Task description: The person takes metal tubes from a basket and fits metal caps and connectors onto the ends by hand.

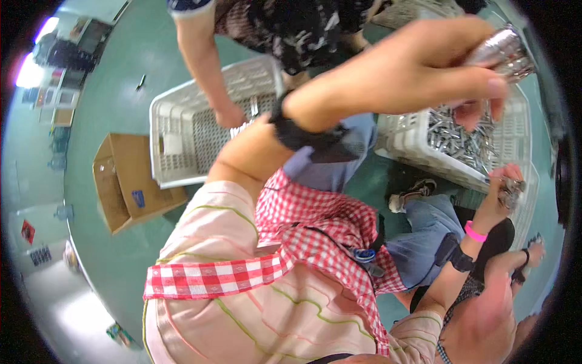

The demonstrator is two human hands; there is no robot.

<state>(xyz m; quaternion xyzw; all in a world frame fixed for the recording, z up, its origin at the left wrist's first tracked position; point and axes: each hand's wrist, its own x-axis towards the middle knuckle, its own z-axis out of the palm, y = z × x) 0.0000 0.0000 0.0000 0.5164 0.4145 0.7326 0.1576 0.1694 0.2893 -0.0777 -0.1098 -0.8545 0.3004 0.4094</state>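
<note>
My left hand (418, 70) is raised at the upper right, a black band on its wrist, and its fingers are closed on a bundle of silvery metal cylinders (504, 51). It hovers above a white plastic crate (403, 142) heaped with several similar metal pieces (458, 139). My right hand (506, 182), with a pink band and a black watch on the wrist, grips a smaller bunch of metal parts (512, 191) at the crate's near right edge. A red checked cloth (315, 230) lies over my striped pink shirt.
Another person's hand (229, 115) reaches into a second, nearly empty white crate (176, 121) at the upper left. An open cardboard box (124, 182) sits on the green floor. Someone in blue jeans (424, 233) sits between the crates. A further hand (485, 315) fills the lower right.
</note>
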